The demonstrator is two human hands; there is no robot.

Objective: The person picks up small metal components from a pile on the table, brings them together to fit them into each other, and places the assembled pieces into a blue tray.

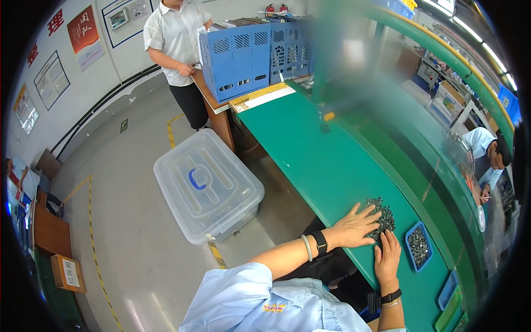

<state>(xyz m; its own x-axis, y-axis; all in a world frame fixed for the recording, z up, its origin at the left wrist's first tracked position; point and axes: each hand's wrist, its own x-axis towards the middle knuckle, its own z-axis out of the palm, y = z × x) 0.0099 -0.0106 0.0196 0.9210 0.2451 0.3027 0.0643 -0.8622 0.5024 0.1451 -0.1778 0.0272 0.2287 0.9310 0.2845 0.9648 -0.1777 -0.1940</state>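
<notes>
Here: one loose heap of tiny, dark, shiny parts (386, 218) on a smooth green tabletop (332, 177). Left hand (355, 228), fingers splayed, and right hand (389, 255), fingers loosely bent, touch it, neither visibly gripping. Handling, presumably: light, hard, scatter-prone; best cupped from the edges. Writing: characters on red-and-white wall poster (84, 36).

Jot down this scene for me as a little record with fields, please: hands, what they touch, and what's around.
Left hand: fingers spread, over the pile
Right hand: fingertips at the pile's near edge
Pile: many small dark pieces, too small to identify
Surface: green bench
Beside the right hand: blue tray holding small dark and silvery pieces
On the floor: clear lidded box with a blue handle
Others: standing person near blue crates; another person at right, head bowed
</notes>
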